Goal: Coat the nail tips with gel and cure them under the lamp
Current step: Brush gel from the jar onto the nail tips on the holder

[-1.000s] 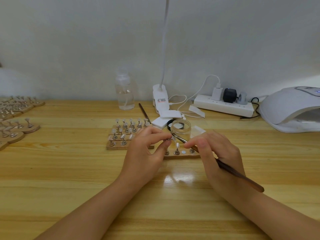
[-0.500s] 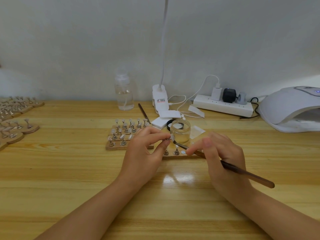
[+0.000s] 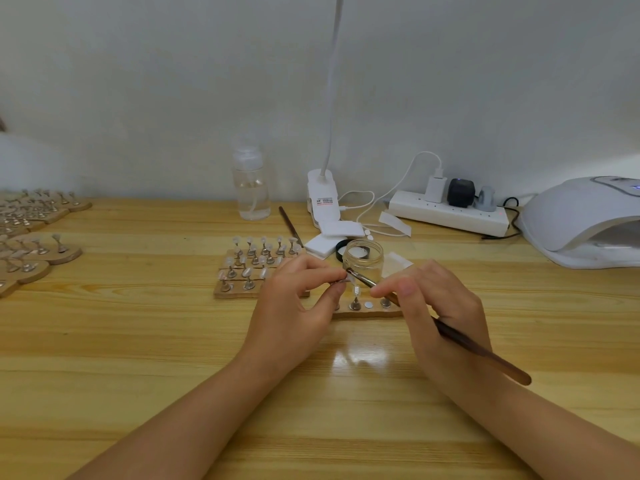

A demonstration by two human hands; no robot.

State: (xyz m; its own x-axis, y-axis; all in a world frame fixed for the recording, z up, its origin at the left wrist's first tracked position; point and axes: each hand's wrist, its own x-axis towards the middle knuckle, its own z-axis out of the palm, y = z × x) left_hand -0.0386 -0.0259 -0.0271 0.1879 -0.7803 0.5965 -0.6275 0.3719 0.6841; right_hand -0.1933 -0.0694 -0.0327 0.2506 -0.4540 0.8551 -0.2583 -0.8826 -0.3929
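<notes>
The left hand (image 3: 294,306) pinches a tiny nail tip (image 3: 349,280) on its stand. The right hand (image 3: 440,306) pinches the brush (image 3: 481,351). The tip looks light and slippery — hold the stand, not the tip.

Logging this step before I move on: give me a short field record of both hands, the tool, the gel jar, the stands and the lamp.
left hand: pinches a nail tip on its peg, lifted off the stand
right hand: grips the brush, bristle end at the held tip
gel jar: open, just behind the hands
near stand: one tip upright, one bare disc visible
far stand: rows of tips, untouched
cure lamp: far right; no tips seen in its opening
</notes>
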